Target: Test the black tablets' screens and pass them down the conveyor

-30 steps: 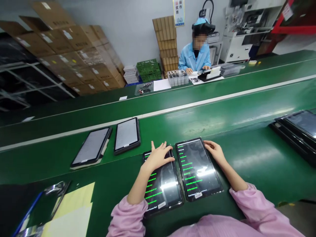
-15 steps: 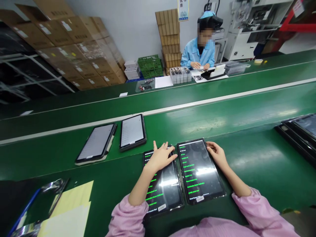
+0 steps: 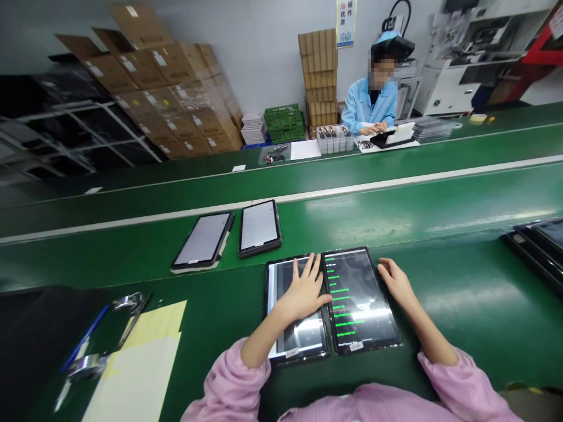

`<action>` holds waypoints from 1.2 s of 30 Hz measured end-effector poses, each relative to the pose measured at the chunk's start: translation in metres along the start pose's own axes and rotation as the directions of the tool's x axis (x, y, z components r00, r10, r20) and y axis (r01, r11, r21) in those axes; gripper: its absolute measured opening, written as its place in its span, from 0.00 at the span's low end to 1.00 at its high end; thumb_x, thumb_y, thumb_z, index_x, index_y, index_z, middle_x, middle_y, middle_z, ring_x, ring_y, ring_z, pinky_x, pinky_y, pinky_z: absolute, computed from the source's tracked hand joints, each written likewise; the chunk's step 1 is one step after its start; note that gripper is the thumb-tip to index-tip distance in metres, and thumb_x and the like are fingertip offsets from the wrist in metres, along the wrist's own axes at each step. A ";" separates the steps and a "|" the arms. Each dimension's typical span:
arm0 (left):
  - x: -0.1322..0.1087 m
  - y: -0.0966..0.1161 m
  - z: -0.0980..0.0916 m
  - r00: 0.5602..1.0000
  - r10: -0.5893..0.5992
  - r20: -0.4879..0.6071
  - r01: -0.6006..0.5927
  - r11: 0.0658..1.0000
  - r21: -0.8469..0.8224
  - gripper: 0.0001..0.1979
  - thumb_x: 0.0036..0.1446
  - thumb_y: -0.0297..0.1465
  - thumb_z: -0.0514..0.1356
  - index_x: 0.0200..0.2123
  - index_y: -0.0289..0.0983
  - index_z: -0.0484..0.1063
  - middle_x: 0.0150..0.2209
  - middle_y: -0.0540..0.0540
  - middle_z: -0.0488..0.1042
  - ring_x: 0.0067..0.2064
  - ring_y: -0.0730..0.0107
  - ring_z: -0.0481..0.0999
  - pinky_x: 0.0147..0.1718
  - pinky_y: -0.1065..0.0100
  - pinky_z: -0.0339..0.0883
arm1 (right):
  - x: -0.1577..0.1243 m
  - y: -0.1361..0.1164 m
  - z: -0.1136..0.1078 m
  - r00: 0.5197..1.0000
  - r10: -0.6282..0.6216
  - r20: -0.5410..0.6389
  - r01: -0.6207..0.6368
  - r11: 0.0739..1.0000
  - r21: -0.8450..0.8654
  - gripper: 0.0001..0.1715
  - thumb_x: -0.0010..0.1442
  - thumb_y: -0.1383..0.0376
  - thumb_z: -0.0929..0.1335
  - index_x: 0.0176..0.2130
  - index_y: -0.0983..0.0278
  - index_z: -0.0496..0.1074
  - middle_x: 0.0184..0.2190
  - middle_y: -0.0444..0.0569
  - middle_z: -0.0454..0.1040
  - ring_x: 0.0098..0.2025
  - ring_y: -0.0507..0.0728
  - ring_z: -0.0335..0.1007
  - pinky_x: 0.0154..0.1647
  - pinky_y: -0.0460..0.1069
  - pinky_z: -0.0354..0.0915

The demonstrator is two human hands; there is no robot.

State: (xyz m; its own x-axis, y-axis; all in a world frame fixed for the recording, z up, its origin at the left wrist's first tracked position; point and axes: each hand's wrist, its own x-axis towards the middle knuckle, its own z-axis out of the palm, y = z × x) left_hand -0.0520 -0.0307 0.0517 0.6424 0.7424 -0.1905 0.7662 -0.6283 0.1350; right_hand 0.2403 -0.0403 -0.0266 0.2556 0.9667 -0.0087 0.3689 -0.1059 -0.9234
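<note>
Two tablets lie side by side on the green bench in front of me. Over the left tablet [image 3: 303, 339], my left hand [image 3: 303, 293] is spread open, its fingers across the screen's upper part and its thumb reaching toward the neighbouring tablet. This screen shows pale and dark grey areas, partly hidden by the hand. The right tablet [image 3: 363, 302] displays a black screen with a column of mostly green text. Beside its upper right edge rests my right hand [image 3: 396, 282], loosely bent and holding nothing; whether it touches the edge is hard to tell.
Two more tablets with white screens, one [image 3: 204, 237] tilted beside another [image 3: 260, 225], lie farther left. Dark tablets [image 3: 539, 249] are stacked at right. Yellow paper [image 3: 145, 357] and a blue pen [image 3: 85, 337] lie at left. A co-worker [image 3: 372, 108] sits across the line.
The left tablet's screen has gone from green text on black to pale and grey areas. My left hand's fingers have spread farther over it. My view has shifted slightly left.
</note>
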 end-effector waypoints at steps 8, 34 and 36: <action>-0.034 0.040 0.025 0.999 0.024 -0.039 -0.028 0.994 -0.106 0.33 0.67 0.51 0.45 0.56 0.28 0.70 0.72 0.28 0.37 0.73 0.39 0.32 0.62 0.24 0.35 | -0.032 -0.028 0.001 0.941 0.220 0.256 -0.299 0.896 0.329 0.34 0.52 0.38 0.69 0.45 0.61 0.73 0.44 0.54 0.78 0.46 0.67 0.75 0.46 0.57 0.71; -0.108 -0.036 0.105 0.682 -0.730 0.034 -0.120 -0.157 -0.980 0.43 0.61 0.62 0.32 0.72 0.47 0.41 0.71 0.50 0.53 0.70 0.56 0.57 0.66 0.54 0.59 | -0.047 -0.112 0.130 0.894 -0.010 0.448 0.078 0.988 -0.133 0.34 0.68 0.52 0.63 0.62 0.73 0.62 0.38 0.64 0.78 0.45 0.71 0.76 0.48 0.60 0.67; -0.103 -0.028 0.113 0.680 -0.733 0.014 -0.117 -0.128 -0.985 0.42 0.61 0.62 0.33 0.72 0.49 0.40 0.70 0.51 0.56 0.69 0.56 0.59 0.65 0.54 0.61 | -0.053 -0.115 0.106 0.882 0.019 0.472 0.193 0.897 -0.397 0.34 0.70 0.54 0.61 0.65 0.74 0.57 0.38 0.67 0.78 0.44 0.73 0.76 0.46 0.61 0.67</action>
State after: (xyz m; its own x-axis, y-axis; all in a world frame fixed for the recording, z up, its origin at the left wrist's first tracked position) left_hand -0.1416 -0.1155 -0.0419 -0.1248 0.9621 -0.2425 -0.1542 0.2226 0.9626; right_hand 0.0895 -0.0546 0.0396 -0.1888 0.9600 -0.2066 0.7352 -0.0012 -0.6778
